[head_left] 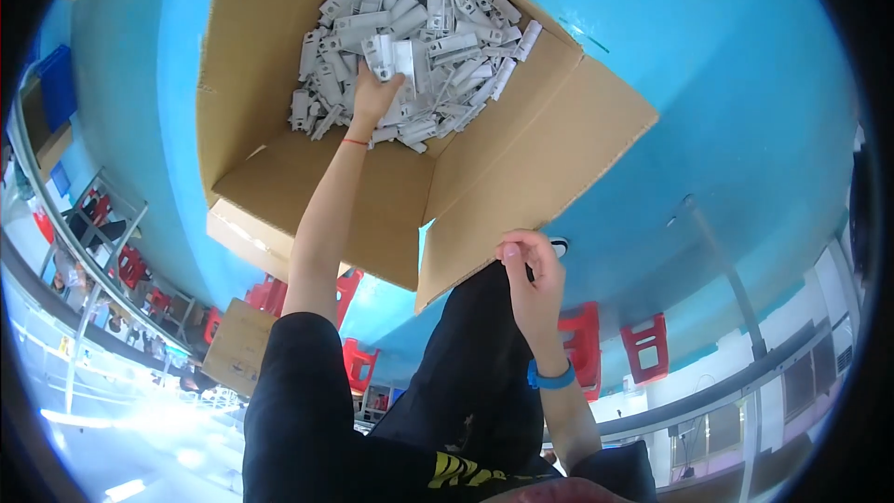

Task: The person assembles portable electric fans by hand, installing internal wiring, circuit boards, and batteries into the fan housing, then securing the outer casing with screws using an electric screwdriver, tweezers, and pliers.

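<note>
- My left hand (374, 98) is stretched well ahead of me, down inside the open cardboard box (279, 65), its fingers curled into the heap of grey plastic parts (419, 37) and closed on some of them.
- The grey parts lie piled in the far end of the box, all around and beyond that hand; they are small, long, blocky pieces, tumbled every way.
- A thin red band (355, 142) sits on my left wrist, just behind the hand.
- My right hand (529, 270) is much nearer to me, at the edge of the box's near right flap (521, 177); its fingers are bent and pinch the flap's rim.
- A blue wristband (551, 379) circles my right wrist, below that hand.
- The box's flaps are all folded outward, and the bare brown cardboard floor shows between my left hand and the near flap.
- Under the box, on every side of both hands, spreads a bright blue floor (708, 84), smooth and glossy.
- Below my right hand stand red plastic stools (647, 345); more red stools (270, 296) show beside my left arm.
- Off to the left of my left arm are metal racks (102, 251) and a flat cardboard piece (237, 345).
- My dark trousers (466, 382) fill the space between my two arms.
</note>
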Tool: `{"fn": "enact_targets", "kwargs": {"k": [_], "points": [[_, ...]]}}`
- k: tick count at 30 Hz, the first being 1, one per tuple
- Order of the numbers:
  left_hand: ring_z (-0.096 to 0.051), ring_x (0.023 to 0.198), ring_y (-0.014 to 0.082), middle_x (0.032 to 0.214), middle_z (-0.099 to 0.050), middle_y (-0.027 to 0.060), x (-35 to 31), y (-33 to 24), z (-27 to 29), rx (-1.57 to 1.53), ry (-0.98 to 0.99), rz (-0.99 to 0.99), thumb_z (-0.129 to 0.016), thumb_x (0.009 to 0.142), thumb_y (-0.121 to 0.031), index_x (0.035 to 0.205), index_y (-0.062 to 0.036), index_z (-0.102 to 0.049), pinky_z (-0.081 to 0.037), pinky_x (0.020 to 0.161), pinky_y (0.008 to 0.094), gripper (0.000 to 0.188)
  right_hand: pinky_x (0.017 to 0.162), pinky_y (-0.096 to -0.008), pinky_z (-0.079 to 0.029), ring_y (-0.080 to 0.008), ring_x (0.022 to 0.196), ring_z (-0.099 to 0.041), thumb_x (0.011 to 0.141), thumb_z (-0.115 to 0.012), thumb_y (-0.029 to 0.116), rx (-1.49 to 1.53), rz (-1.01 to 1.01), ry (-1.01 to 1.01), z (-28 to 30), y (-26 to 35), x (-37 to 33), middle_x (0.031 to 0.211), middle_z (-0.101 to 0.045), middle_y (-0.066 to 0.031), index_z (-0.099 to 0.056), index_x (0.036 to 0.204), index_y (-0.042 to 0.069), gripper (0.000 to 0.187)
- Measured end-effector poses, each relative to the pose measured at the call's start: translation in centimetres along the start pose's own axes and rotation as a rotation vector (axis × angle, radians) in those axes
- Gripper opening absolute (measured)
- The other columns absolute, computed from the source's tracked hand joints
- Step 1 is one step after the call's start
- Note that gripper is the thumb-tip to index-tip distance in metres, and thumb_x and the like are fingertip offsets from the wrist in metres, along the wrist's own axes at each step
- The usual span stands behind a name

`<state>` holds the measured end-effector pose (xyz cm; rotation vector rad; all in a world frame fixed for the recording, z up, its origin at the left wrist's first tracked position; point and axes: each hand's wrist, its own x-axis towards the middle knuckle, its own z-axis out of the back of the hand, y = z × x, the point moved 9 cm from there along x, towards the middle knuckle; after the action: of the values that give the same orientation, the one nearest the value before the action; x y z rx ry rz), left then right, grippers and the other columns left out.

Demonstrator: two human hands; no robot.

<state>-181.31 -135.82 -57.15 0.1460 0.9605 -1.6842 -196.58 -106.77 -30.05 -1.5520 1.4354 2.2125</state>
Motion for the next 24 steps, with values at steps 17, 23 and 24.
{"fn": "enact_targets", "kwargs": {"k": [17, 23, 24], "points": [[-0.063, 0.098, 0.0259, 0.112, -0.059, 0.0125, -17.6, -20.4, 10.6, -0.904, 0.443, 0.209, -0.057, 0.092, -0.017, 0.123, 0.0016, -0.046, -0.055, 0.082, 0.0378, 0.037, 0.071, -0.0228, -0.048, -0.0090, 0.083, -0.059, 0.096, -0.055, 0.013, 0.246, -0.002, 0.016, 3.0, 3.7, -7.8, 0.090, -0.063, -0.0036, -0.058, 0.108, 0.003, 0.016], [-0.059, 0.108, 0.0248, 0.120, -0.057, 0.0143, -22.8, -26.5, 12.7, -0.990, 0.618, 0.137, -0.055, 0.092, -0.023, 0.128, 0.0022, -0.043, -0.053, 0.087, 0.0394, 0.046, 0.073, -0.0244, -0.049, -0.0110, 0.087, -0.060, 0.095, -0.055, 0.015, 0.344, 0.071, 0.080, 2.2, 9.5, -9.0, 0.095, -0.064, -0.0056, -0.058, 0.110, 0.003, 0.019], [-0.059, 0.108, 0.0248, 0.120, -0.057, 0.0143, -22.4, -25.5, 12.5, -0.979, 0.622, 0.142, -0.055, 0.092, -0.023, 0.128, 0.0022, -0.043, -0.053, 0.087, 0.0394, 0.046, 0.073, -0.0248, -0.049, -0.0113, 0.088, -0.060, 0.095, -0.056, 0.016, 0.371, 0.083, 0.122, 1.1, 9.6, -8.6, 0.096, -0.064, -0.0054, -0.058, 0.110, 0.003, 0.020]]}}
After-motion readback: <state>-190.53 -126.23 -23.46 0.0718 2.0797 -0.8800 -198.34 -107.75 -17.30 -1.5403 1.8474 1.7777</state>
